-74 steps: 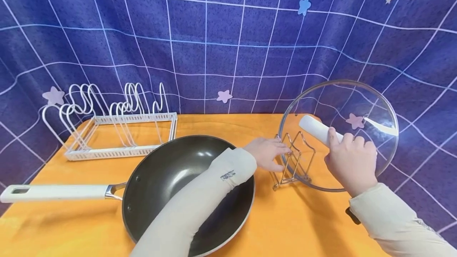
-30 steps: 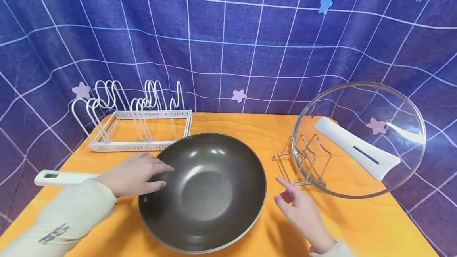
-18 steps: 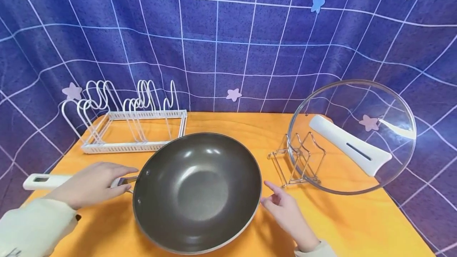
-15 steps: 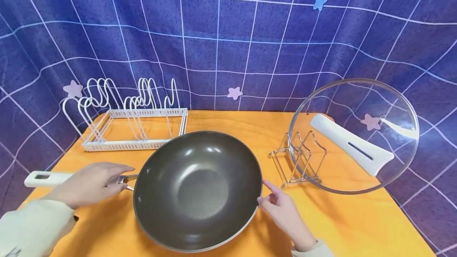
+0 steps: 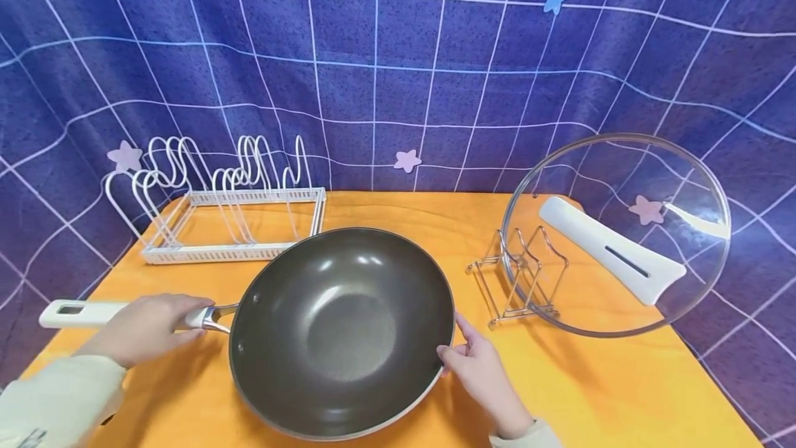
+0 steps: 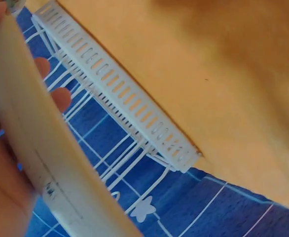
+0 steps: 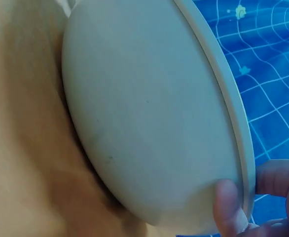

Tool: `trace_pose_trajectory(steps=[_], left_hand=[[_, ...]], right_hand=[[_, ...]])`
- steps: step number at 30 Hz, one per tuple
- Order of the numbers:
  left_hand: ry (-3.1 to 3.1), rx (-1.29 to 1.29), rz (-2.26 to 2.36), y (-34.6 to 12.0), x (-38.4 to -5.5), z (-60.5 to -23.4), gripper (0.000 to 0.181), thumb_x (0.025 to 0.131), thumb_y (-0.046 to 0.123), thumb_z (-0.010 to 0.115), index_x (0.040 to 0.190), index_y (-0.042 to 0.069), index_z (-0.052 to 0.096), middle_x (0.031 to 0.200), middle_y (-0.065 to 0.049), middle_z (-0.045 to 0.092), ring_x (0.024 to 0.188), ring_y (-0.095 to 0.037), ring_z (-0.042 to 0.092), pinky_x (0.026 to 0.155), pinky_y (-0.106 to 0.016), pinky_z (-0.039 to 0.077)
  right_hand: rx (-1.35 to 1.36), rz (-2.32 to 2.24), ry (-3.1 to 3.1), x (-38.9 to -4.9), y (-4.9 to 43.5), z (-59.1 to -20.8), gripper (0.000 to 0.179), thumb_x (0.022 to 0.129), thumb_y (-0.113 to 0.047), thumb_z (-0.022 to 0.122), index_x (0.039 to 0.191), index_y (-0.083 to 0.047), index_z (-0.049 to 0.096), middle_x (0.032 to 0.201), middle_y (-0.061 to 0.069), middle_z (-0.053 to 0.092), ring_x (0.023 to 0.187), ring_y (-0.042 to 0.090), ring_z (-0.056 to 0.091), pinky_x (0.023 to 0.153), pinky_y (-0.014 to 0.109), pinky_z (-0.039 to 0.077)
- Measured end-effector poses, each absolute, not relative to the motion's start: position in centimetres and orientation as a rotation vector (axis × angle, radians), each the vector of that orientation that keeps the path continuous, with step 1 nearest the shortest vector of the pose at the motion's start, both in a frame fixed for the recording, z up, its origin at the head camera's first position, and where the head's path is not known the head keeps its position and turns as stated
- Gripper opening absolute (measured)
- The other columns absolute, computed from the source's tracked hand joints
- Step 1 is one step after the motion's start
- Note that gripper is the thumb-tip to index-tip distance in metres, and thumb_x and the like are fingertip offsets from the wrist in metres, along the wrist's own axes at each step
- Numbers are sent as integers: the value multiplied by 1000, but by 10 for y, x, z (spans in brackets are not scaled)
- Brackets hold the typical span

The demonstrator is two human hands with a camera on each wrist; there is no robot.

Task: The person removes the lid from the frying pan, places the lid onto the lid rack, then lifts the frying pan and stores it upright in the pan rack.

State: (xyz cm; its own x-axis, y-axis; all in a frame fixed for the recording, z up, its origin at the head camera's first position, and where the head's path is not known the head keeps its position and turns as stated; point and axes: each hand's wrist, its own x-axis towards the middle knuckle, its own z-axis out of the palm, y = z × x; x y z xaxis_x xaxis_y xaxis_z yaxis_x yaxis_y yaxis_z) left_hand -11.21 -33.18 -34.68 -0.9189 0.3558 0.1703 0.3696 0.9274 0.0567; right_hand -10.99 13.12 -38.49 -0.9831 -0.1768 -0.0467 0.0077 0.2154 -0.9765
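A dark-lined wok (image 5: 351, 337) with a pale outside sits at the front middle of the orange table. Its white handle (image 5: 83, 314) points left. My left hand (image 5: 146, 327) grips that handle near the metal joint; the left wrist view has fingers round the far side of the handle (image 6: 51, 153). At the wok's right rim, my right hand (image 5: 481, 372) pinches the edge, thumb over the inside. Seen from the right wrist, fingertips lie against the pale outer wall of the wok (image 7: 149, 103).
A white wire rack (image 5: 236, 252) stands at the back left, behind the handle. On the right, a glass lid (image 5: 671, 275) with a white grip stands upright in a small metal wire stand (image 5: 528, 282). A blue gridded curtain (image 5: 373, 88) hangs behind the table.
My right hand has let go of the lid, which now stands in the wire stand, and has moved to the wok's rim. My left hand has gone from the stand to the wok's handle.
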Motion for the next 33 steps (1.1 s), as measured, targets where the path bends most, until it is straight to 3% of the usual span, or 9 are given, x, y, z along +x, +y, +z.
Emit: trace_pose_trajectory(steps=[4,11,21,33], left_hand=[[-2892,-544,-91,-333,-110,-351,34,70,25,80,101,14,69,82,5,65,75,-22,63,67,-46,51],[-2759,-660,35,-333,-113,-356,34,68,25,82,94,10,66,74,8,57,66,-20,57,61,-43,48],[-2617,-672,46,-331,-104,-365,41,65,28,79,98,5,68,79,-1,63,70,-25,59,63,-45,48],[-2715,-501,25,-311,-106,-367,43,74,30,76,105,2,68,89,-8,67,80,-30,61,65,-46,46]], right_hand=[[-179,-1913,2288,-109,125,-385,73,79,1,64,142,14,28,53,3,53,48,16,54,46,19,35],[-131,-1890,2311,-111,119,-383,72,74,7,58,140,17,29,50,-1,48,45,13,51,47,20,39],[-143,-1800,2431,-122,120,-375,68,72,10,52,136,20,33,45,-2,44,40,13,45,40,20,31],[-201,-1664,2512,-156,133,-367,62,72,7,51,133,15,44,46,0,48,41,18,49,39,19,24]])
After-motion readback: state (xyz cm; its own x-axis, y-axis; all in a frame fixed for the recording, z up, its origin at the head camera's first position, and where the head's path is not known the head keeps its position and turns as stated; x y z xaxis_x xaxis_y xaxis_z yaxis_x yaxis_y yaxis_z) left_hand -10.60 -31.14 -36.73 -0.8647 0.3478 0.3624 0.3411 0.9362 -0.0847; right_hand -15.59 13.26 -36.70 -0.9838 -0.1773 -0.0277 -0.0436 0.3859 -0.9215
